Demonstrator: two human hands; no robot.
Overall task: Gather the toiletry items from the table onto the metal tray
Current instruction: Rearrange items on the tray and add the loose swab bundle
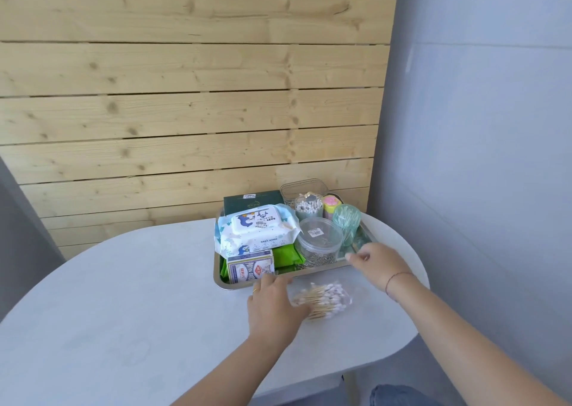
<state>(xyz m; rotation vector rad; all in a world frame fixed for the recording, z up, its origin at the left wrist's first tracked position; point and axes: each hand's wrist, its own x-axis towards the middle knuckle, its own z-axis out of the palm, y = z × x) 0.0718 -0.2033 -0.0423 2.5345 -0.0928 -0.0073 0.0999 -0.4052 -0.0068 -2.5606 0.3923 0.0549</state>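
Observation:
The metal tray sits at the far side of the grey table and holds a baby wipes pack, a card box, green packets, a clear round tub, a dark green box and several small jars. A clear bag of cotton swabs lies on the table just in front of the tray. My left hand rests flat beside the bag, touching its left end, fingers spread. My right hand hovers at the tray's right front corner, fingers loosely curled, holding nothing.
A wooden slat wall stands right behind the tray, and a grey wall closes the right side. The rounded table edge runs close on the right.

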